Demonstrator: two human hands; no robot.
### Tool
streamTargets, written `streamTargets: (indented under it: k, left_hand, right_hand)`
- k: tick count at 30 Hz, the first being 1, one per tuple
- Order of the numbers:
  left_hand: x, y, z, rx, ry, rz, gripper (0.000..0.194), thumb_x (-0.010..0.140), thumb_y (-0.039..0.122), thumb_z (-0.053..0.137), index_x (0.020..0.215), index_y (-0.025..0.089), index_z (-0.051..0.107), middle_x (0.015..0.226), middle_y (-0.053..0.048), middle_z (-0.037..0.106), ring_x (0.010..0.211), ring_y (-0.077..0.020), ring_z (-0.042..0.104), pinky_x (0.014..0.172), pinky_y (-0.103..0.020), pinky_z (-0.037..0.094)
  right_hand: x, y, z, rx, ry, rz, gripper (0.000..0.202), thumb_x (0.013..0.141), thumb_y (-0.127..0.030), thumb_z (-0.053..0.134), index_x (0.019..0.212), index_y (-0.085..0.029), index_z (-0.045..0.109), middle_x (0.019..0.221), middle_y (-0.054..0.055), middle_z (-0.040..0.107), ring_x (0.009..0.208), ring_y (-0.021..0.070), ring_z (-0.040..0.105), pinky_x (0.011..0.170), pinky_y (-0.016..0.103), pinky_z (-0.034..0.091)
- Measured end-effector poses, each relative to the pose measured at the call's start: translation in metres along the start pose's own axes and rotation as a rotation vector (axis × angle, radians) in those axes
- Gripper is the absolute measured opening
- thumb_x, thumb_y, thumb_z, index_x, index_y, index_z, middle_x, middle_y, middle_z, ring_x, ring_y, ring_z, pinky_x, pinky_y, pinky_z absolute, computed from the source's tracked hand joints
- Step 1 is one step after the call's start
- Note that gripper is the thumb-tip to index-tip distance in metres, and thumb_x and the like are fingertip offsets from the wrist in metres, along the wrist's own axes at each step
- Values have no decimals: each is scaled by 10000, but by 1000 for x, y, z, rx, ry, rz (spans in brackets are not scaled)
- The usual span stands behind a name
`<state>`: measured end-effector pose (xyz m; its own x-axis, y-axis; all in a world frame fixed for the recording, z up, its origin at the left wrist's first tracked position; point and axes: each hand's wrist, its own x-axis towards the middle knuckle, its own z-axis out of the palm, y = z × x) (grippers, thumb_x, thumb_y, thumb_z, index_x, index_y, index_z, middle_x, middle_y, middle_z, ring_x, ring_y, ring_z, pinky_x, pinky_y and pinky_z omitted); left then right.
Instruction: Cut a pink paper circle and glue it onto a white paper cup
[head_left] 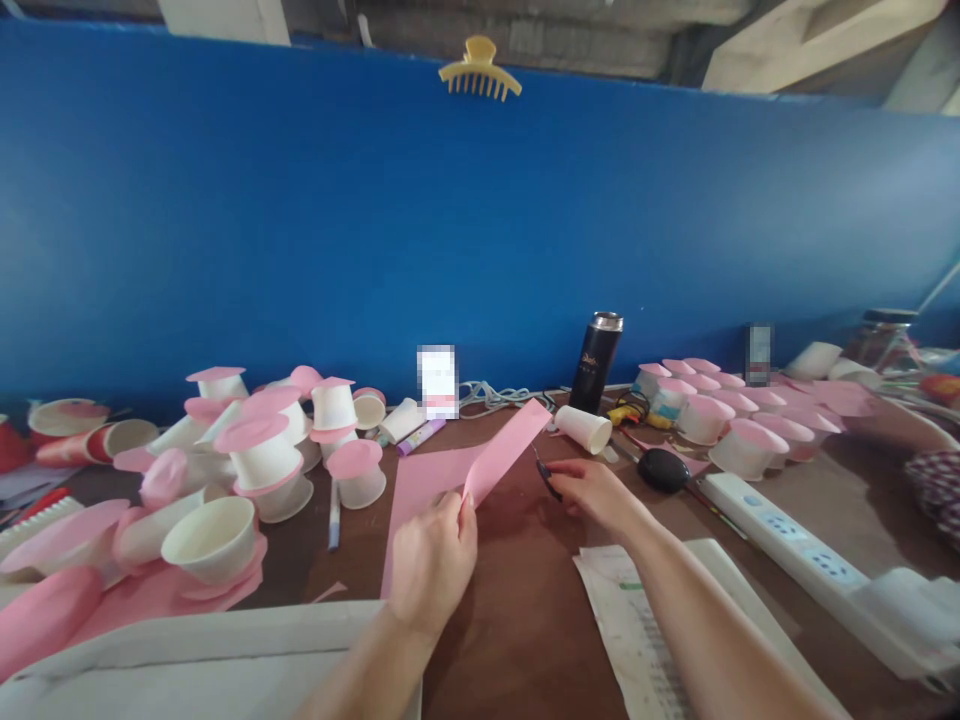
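Note:
My left hand (435, 555) pinches the lower end of a folded-looking strip of pink paper (510, 450), which slants up to the right. Flat on the brown table behind that hand lies a larger pink sheet (420, 485). To the right of the strip, my right hand (596, 490) is closed on black-handled scissors (549, 478), their blades pointing toward the paper but apart from it. A white paper cup (583, 430) rests on its side just beyond the scissors. The fingers of my left hand are partly hidden by its back.
Paper cups with pink discs (259, 450) crowd the left; similar ones (746, 445) stand at the right. A black flask (598, 362) stands at the back. A computer mouse (663, 469), a power strip (787, 545) and printed sheets (630, 610) lie right. Another person's checked sleeve (934, 490) shows.

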<state>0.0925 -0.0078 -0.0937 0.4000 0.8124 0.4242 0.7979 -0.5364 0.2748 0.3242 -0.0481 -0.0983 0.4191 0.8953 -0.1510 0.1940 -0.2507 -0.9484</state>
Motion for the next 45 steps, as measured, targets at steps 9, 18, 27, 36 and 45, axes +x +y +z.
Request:
streamTargets:
  k: [9, 18, 27, 36, 45]
  left_hand:
    - [2, -4, 5, -262, 146, -27, 335, 941, 323, 383, 656, 202, 511, 622, -30, 605, 557, -150, 553, 550, -264, 299]
    - [5, -6, 4, -342, 219, -80, 314, 946, 326, 370, 679, 204, 482, 676, -16, 553, 628, -142, 524, 596, -257, 334]
    - [5, 2, 0, -613, 205, 38, 260, 946, 308, 393, 833, 175, 586, 891, -65, 602, 823, -162, 572, 758, -274, 440]
    - [0, 8, 6, -1107, -190, 69, 521, 968, 455, 288, 1366, 157, 447, 1326, -113, 560, 1258, -218, 487, 1082, -378, 355]
    - [7, -2, -6, -1072, 10, -99, 497, 926, 494, 395, 1281, 171, 525, 1163, -101, 654, 1081, -197, 605, 953, -335, 461]
  right_hand:
    - [-22, -20, 26, 835, -416, 64, 325, 740, -284, 716, 1057, -227, 674, 804, 0, 621, 481, 19, 404, 362, 91, 238]
    - [-39, -20, 54, 636, -522, -15, 352, 778, -392, 687, 1074, -238, 575, 907, 33, 682, 461, 39, 483, 382, 131, 339]
    - [-40, -16, 75, 453, -298, -153, 493, 625, -352, 810, 1033, -204, 574, 719, -45, 599, 563, 90, 508, 452, 184, 390]
    - [-36, -12, 73, 539, -249, -243, 438, 664, -351, 790, 1018, -194, 586, 928, 26, 675, 860, 182, 630, 827, 315, 478]
    - [-15, -2, 65, 621, 84, -126, 381, 634, -321, 787, 927, -194, 580, 746, -23, 655, 604, 115, 574, 552, 226, 448]
